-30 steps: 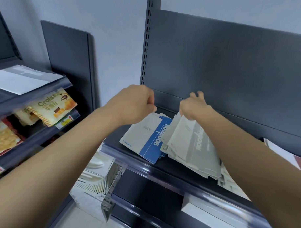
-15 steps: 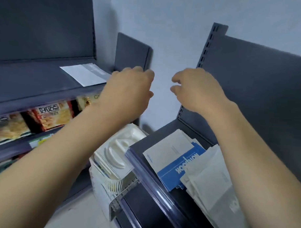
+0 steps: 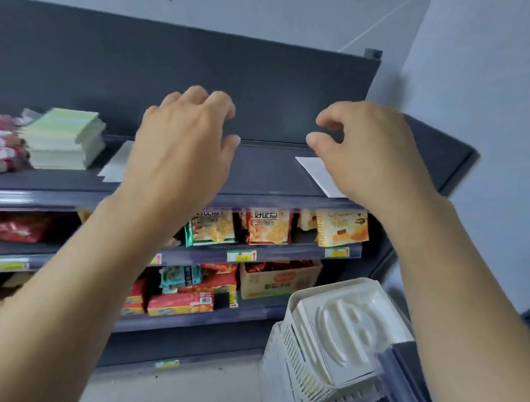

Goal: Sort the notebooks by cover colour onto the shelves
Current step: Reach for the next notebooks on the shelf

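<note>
left hand [image 3: 181,143], right hand [image 3: 367,153] over top shelf [image 3: 258,176]: fingers loosely curled, you hold nothing. green stack [image 3: 64,139] on its left, white notebook [image 3: 316,172] right. sorting looks partial.

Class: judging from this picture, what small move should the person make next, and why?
Probably lower the right hand onto the white notebook just beneath it and grip it: that hand is empty, fingers loosely curled, above the notebook on the top shelf.
</note>
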A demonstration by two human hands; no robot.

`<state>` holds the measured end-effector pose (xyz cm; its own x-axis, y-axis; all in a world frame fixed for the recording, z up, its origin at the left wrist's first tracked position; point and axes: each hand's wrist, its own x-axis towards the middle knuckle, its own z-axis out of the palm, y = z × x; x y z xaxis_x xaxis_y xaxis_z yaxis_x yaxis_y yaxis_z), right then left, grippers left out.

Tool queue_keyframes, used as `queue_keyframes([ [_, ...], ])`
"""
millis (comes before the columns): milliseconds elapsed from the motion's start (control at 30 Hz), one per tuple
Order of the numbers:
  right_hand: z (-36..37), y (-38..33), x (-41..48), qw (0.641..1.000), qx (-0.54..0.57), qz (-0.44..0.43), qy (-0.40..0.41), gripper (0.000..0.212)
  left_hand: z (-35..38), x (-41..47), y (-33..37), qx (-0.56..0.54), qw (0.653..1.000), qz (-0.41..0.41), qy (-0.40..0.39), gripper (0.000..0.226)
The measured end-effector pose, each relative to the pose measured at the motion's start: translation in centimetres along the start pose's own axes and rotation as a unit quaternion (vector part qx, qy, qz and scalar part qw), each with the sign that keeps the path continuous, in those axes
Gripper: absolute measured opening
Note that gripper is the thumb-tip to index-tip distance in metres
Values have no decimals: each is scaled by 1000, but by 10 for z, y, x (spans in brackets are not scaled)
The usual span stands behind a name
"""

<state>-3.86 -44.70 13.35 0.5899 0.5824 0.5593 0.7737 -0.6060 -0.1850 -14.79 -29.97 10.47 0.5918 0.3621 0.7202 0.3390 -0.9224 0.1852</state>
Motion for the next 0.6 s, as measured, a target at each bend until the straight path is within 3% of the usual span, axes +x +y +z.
queue_keyframes([
  [300, 97, -97, 88, 996, 84, -24, -13, 30, 5, 37, -151, 47, 996, -76, 10, 25],
  [600, 215, -159, 161, 979, 166, -2, -115, 29, 33, 42, -253, 68, 984, -164, -27, 23],
])
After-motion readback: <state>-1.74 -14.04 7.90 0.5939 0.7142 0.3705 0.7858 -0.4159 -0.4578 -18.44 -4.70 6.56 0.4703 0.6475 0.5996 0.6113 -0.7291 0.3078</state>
